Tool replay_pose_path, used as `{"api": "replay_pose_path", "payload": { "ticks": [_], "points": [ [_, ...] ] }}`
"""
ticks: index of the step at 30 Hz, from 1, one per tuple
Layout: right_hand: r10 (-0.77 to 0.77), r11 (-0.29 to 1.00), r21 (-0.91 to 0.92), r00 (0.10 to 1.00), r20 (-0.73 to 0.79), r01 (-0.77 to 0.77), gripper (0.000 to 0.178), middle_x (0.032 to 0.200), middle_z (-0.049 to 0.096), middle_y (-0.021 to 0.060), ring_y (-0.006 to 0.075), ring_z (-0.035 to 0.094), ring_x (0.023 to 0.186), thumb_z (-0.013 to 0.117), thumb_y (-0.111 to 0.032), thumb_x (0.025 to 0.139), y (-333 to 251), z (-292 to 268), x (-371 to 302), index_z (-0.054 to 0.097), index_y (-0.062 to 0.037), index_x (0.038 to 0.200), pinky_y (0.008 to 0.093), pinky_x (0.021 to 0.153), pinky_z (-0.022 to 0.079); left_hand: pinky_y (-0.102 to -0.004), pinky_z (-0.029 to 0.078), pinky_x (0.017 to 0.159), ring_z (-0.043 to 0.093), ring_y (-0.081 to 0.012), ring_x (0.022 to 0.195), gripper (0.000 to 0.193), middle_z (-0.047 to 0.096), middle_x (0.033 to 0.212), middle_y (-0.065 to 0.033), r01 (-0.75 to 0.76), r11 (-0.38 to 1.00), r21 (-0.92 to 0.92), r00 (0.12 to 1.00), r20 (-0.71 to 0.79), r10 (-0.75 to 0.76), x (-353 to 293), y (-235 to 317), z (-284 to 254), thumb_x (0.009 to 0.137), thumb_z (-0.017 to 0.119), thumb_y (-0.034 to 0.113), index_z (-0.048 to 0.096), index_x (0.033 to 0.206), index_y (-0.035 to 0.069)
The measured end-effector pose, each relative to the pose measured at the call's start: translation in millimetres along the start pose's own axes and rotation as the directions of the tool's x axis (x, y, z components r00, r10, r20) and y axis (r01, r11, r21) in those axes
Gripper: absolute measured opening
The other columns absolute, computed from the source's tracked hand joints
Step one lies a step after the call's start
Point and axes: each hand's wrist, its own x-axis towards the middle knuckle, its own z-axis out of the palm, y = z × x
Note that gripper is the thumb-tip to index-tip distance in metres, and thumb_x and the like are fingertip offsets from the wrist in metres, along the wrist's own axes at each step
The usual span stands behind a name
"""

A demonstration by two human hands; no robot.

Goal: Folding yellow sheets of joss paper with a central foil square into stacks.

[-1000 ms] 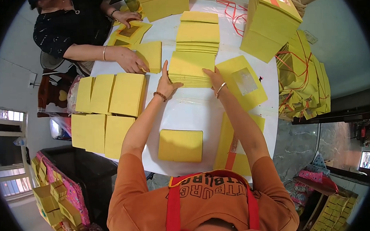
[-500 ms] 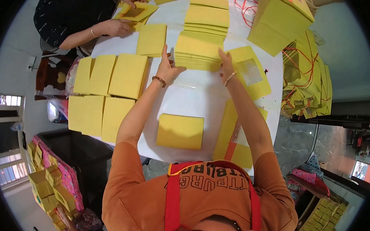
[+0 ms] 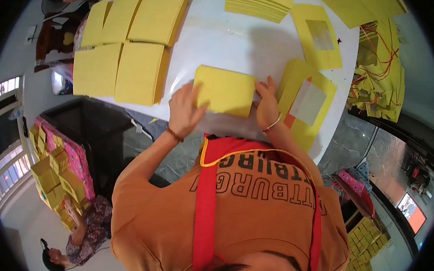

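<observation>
A small stack of yellow paper pieces (image 3: 225, 91) lies flat near the front edge of the white table, between my two hands. My left hand (image 3: 184, 110) is at its left end, fingers apart and reaching along the edge, thumb near the lower corner. At the right end, my right hand (image 3: 267, 103) has its fingers stretched and apart, close against the side. Neither hand is closed round the stack. Just right of my right hand lies a yellow paper piece with a clear window and an orange-red strip (image 3: 309, 101).
Yellow paper stacks (image 3: 93, 71) fill the table's left side. A fanned row (image 3: 259, 3) lies at the back, with a windowed yellow piece (image 3: 319, 35) beside it. Yellow bundles tied with red string (image 3: 378, 73) stand right of the table. Another person (image 3: 87, 228) sits at lower left.
Both hands have come back from the fanned row at the far side to the small stack near me. My view has shifted, and the co-worker at the far left is mostly out of it.
</observation>
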Motion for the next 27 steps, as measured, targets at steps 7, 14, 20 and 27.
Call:
{"api": "replay_pose_path", "payload": {
  "ticks": [7,14,20,27],
  "points": [
    [-0.010,0.998,-0.063,0.991,0.132,0.018,0.071,0.136,0.030,0.0131,0.0245,0.037,0.121,0.055,-0.006,0.080,12.2,-3.3,-14.5,0.016,-0.0081,0.139,0.0351,0.100,0.031,-0.0402,0.040,0.086,0.048,-0.0349,0.096,0.062,0.048,0.108,-0.0213,0.289,0.912,-0.290,0.956,0.048,-0.288,0.5,-5.5,18.0,0.075,0.060,0.009,0.034,0.130,0.003],
    [-0.087,0.992,-0.077,0.984,0.153,0.100,0.073,0.122,0.046,0.0113,0.0223,0.050,0.106,0.057,0.005,0.073,9.0,1.4,-5.1,0.023,-0.0087,0.136,0.0338,0.088,0.044,-0.0300,0.047,0.067,0.056,-0.0193,0.078,0.070,0.050,0.101,-0.0129,0.478,0.756,-0.448,0.866,0.100,-0.489,2.0,-24.0,27.2,0.073,0.063,0.007,0.030,0.134,0.003],
    [-0.031,0.974,0.226,0.976,0.215,-0.019,0.077,0.116,0.050,0.0122,0.0230,0.053,0.102,0.057,0.008,0.073,-6.3,-3.3,15.8,0.019,-0.0105,0.137,0.0350,0.085,0.046,-0.0232,0.044,0.061,0.050,-0.0083,0.073,0.062,0.051,0.091,-0.0028,0.590,0.239,-0.771,0.747,0.409,-0.524,28.9,-17.7,14.8,0.077,0.062,0.005,0.033,0.132,0.002],
    [-0.195,0.901,0.425,0.958,0.208,0.091,0.062,0.115,0.051,0.0155,0.0239,0.054,0.101,0.054,0.011,0.076,-47.8,7.9,81.5,0.027,-0.0056,0.129,0.0352,0.084,0.048,-0.0200,0.042,0.063,0.049,-0.0067,0.074,0.046,0.050,0.084,0.0007,0.333,0.417,-0.846,0.882,0.124,-0.454,116.2,-33.1,39.7,0.080,0.058,0.002,0.045,0.123,-0.001]
  ]
}}
